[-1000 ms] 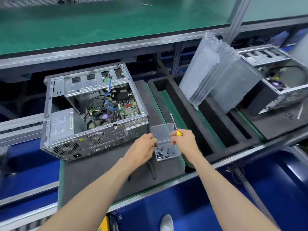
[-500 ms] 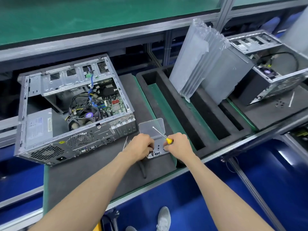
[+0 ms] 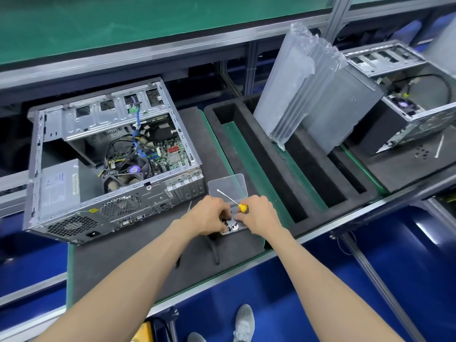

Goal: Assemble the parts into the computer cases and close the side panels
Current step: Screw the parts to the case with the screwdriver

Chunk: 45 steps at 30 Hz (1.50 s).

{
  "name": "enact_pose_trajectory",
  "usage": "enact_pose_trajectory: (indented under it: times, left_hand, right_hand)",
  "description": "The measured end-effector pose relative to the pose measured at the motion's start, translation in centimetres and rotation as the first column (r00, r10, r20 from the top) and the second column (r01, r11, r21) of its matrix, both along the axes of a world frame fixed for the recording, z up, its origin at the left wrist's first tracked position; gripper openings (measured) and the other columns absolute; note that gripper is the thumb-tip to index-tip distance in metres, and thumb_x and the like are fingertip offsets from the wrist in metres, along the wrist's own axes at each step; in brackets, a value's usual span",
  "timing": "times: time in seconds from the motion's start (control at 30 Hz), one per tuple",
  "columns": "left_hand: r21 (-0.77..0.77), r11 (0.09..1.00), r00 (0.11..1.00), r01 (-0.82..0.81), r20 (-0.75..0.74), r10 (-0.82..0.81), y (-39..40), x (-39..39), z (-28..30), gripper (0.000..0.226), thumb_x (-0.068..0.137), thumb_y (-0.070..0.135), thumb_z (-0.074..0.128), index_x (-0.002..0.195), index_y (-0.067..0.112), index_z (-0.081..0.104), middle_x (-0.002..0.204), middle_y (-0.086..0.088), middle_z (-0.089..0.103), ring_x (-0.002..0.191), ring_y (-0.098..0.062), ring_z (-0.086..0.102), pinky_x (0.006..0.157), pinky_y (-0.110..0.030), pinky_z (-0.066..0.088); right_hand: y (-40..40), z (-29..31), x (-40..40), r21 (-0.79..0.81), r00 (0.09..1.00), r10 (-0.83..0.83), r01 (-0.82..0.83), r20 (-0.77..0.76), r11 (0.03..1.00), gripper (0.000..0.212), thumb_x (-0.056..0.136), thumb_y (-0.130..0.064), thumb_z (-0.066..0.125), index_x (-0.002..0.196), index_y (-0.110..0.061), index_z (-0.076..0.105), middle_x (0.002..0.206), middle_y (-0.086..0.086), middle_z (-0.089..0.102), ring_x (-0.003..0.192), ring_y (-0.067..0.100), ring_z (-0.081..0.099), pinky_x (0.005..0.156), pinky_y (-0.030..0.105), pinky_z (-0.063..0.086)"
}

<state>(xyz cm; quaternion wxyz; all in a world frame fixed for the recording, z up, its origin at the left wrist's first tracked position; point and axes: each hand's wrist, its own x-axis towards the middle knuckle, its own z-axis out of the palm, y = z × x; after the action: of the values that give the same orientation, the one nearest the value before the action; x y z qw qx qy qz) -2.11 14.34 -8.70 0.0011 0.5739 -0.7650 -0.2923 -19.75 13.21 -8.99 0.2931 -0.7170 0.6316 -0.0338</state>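
Both hands meet over a clear screw box (image 3: 228,187), lid open, on the bench's dark mat (image 3: 128,267) just beside the open computer case (image 3: 111,156). The left hand (image 3: 209,215) curls its fingers into the box among small dark screws (image 3: 230,224). The right hand (image 3: 259,215) grips a yellow-handled screwdriver (image 3: 240,206), shaft pointing over the lid.

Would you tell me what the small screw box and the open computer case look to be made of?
The screw box looks like clear, glossy plastic: the mat shows through its raised lid. The computer case looks like bare sheet metal, dull silver-grey, with punched vent holes and folded edges; probably steel, though that is unconfirmed.
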Motion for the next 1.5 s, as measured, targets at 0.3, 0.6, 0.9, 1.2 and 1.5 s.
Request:
enact_pose_trajectory:
  times: [0.3,0.6,0.9,1.2,1.5]
  left_hand:
    - [-0.053,0.994,0.996,-0.091,0.008,0.092,0.6,-0.6,-0.8,0.012,0.092,0.017,0.062,0.099,0.019,0.072,0.102,-0.001,0.071,0.101,-0.024,0.062,0.086,-0.035,0.05]
    - [-0.002,0.998,0.997,-0.06,0.042,0.06,0.1,-0.6,0.1,0.033,0.075,0.004,0.058,0.101,0.017,0.073,0.096,0.001,0.073,0.094,-0.022,0.065,0.084,-0.031,0.053]
    - [0.005,0.994,0.994,-0.109,0.013,0.109,0.5,-0.9,0.2,0.014,0.071,0.017,0.065,0.079,0.029,0.062,0.078,0.011,0.065,0.083,-0.019,0.063,0.074,-0.031,0.055]
    - [-0.014,0.992,0.99,-0.125,0.064,0.126,0.9,-1.3,-0.5,0.009,0.075,0.029,0.075,0.075,0.021,0.073,0.079,0.001,0.07,0.079,-0.024,0.064,0.07,-0.036,0.055]
    - [-0.135,0.932,0.911,-0.335,-0.297,0.285,2.3,0.1,-0.4,0.015,0.087,0.013,0.064,0.075,0.018,0.069,0.072,0.011,0.067,0.07,-0.009,0.059,0.069,-0.021,0.045]
  right_hand:
    - [-0.2,0.4,-1.2,0.057,0.977,-0.015,0.003,0.215,0.998,0.014,0.088,-0.012,0.064,0.076,-0.007,0.068,0.072,0.016,0.067,0.04,0.023,0.063,0.047,0.033,0.057]
    - [-0.3,1.0,-1.5,-0.016,0.971,-0.024,0.028,0.24,0.999,0.024,0.083,0.002,0.052,0.078,-0.013,0.07,0.069,0.005,0.059,0.065,0.031,0.062,0.061,0.044,0.059]
    - [-0.4,0.5,-1.8,-0.028,0.982,0.011,-0.005,0.188,1.0,0.018,0.081,-0.004,0.058,0.072,-0.014,0.07,0.065,0.002,0.06,0.065,0.023,0.055,0.055,0.031,0.047]
    - [-0.3,-0.4,-0.3,0.024,0.995,0.08,-0.079,-0.051,0.997,0.034,0.077,-0.043,0.081,0.068,-0.02,0.056,0.083,0.008,0.063,0.078,0.029,0.061,0.065,0.033,0.049]
    - [-0.1,0.2,-0.4,0.017,0.983,0.16,-0.16,-0.085,0.987,0.03,0.08,-0.026,0.07,0.064,-0.019,0.045,0.072,0.003,0.046,0.071,0.03,0.053,0.055,0.031,0.037]
